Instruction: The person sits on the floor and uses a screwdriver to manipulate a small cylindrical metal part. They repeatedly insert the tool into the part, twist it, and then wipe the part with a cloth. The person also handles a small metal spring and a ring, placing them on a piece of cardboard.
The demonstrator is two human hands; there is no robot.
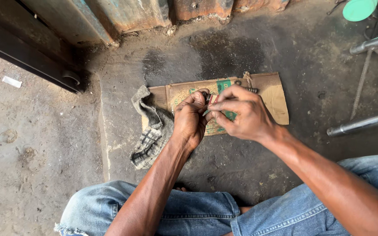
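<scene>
My left hand (pixel 190 119) is clenched around a small dark metal part (pixel 206 95) whose tip shows above the fist. My right hand (pixel 240 112) pinches a small flat packet or strip at that part, fingers pressed against the left fist. Both hands hover over a flattened piece of brown cardboard (pixel 271 94) with green print lying on the concrete floor. A small dark threaded piece (pixel 251 90) lies on the cardboard just beyond my right hand. What lies inside my left fist is hidden.
A crumpled checked rag (pixel 150 131) lies left of the cardboard. Chrome tubes (pixel 362 124) and thin rods stand at the right, a green lid (pixel 358 8) at the top right. A dark metal beam (pixel 27 54) crosses the upper left. My jeans-covered knees (pixel 206 214) fill the bottom.
</scene>
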